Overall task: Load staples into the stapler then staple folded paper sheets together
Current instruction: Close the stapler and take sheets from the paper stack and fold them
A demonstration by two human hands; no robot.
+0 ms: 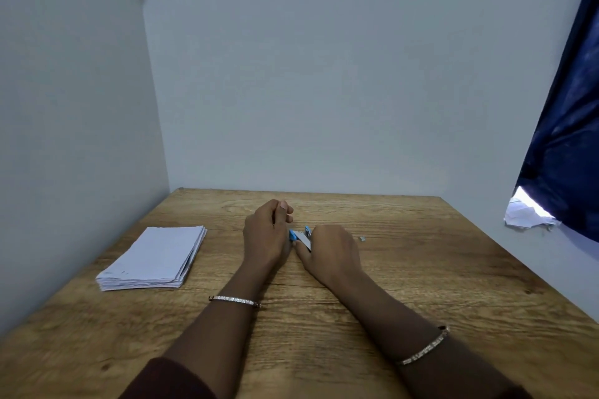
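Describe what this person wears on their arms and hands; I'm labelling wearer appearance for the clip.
Both forearms are bare. The left wrist carries a thin, silver-toned bangle with a sparkly, textured surface; a matching bangle sits on the right forearm. A dark maroon sleeve shows at the left arm's bottom edge. No rings or gloves are visible on the left hand or right hand.

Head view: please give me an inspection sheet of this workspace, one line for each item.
Surface: wooden table, bare grain in front.
Job's things: blue stapler between both hands, mostly hidden; stack of folded paper sheets lying at the left, untouched.
Clutter: small metal bit right of the hands, perhaps staples.
Grippers: left hand and right hand both on the stapler.
Cables: nothing seen.
Surroundings: pale walls; dark blue curtain at the right, crumpled paper under it.
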